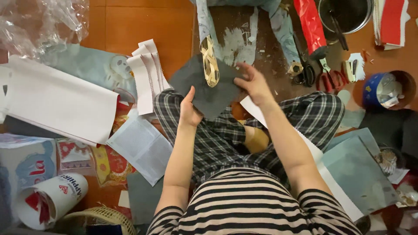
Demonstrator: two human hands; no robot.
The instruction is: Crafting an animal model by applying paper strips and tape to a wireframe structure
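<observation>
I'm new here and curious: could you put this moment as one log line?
left hand: holds grey sheet near edge | right hand: pinches its right edge | sheet: above lap | nearby: scissors, white roll

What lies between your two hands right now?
A dark grey fabric square, gripped by left hand and right hand; head view shows it.
</observation>
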